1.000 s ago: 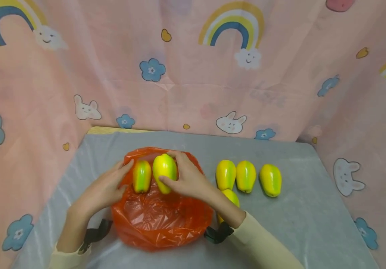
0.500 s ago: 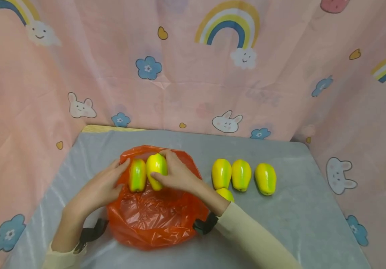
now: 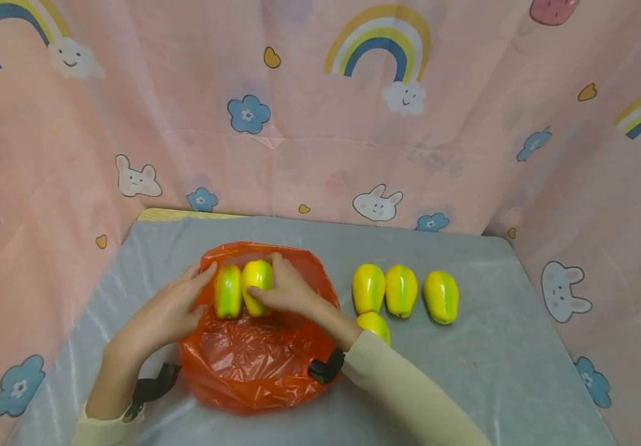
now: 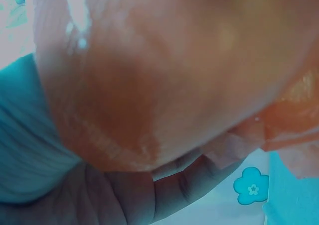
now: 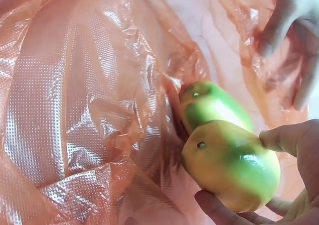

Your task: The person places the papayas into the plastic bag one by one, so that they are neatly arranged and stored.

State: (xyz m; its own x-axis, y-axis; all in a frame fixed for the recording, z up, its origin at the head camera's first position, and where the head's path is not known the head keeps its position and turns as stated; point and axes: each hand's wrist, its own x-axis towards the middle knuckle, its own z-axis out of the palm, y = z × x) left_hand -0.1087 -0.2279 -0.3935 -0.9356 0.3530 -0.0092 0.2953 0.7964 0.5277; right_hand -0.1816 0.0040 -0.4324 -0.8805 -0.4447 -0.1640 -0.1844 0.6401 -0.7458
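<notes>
An open orange-red plastic bag (image 3: 242, 347) lies on the grey cloth, its mouth facing up. Two papayas, yellow with green streaks, are side by side in its mouth. My right hand (image 3: 288, 288) holds the right papaya (image 3: 258, 279) between thumb and fingers. In the right wrist view this gripped papaya (image 5: 234, 165) overlaps the left papaya (image 5: 214, 105). At the bag's left rim is my left hand (image 3: 172, 306), its thumb and fingers spread apart against the plastic. Bag film (image 4: 149, 85) fills most of the left wrist view, with left fingers below it.
Right of the bag, three papayas (image 3: 401, 291) stand in a row on the grey-covered table (image 3: 493, 371). Another papaya (image 3: 375, 325) lies nearer, partly hidden by the right sleeve (image 3: 398, 384). A pink patterned curtain (image 3: 298, 161) surrounds the table's back and sides.
My right hand has brought its papaya left and down, right beside the other papaya in the bag. The left hand stays at the bag's rim. The head view has shifted slightly.
</notes>
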